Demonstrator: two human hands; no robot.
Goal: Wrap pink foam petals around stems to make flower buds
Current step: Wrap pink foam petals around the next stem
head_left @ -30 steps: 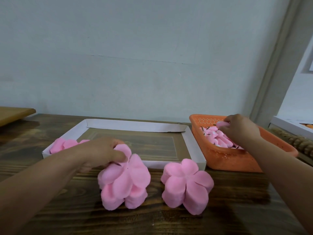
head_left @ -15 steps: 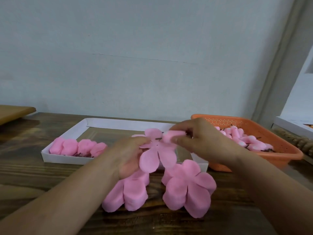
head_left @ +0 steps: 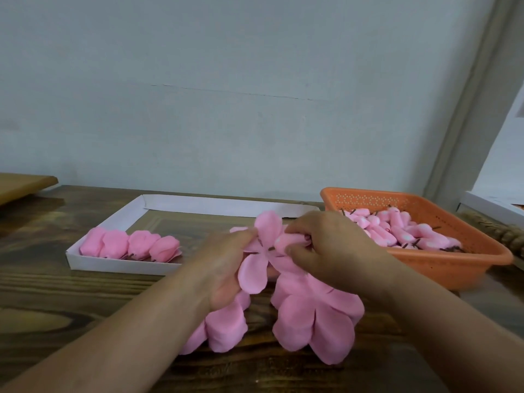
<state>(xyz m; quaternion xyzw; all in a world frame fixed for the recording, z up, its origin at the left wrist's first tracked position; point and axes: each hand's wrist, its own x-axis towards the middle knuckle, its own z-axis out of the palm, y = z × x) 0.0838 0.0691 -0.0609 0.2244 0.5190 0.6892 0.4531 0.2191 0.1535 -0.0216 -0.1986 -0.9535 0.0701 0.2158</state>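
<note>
My left hand (head_left: 224,268) holds a flat pink foam petal piece (head_left: 256,262) by its upper edge, above the table. My right hand (head_left: 329,251) pinches a pink bud core on a dark stem (head_left: 292,240) and holds its stem end at the centre of that petal piece. Two stacks of petal pieces lie on the table below my hands: one on the left (head_left: 224,324), partly under my left wrist, and one on the right (head_left: 314,316).
A white shallow tray (head_left: 113,263) at the left holds several wrapped pink buds (head_left: 133,246). An orange basket (head_left: 442,265) at the right is full of pink bud cores with dark stems. The dark wooden table (head_left: 71,307) meets a pale wall behind.
My right hand left the orange basket with a bud core and came to the middle. My left hand lifted one petal piece off the left stack. The two now meet.
</note>
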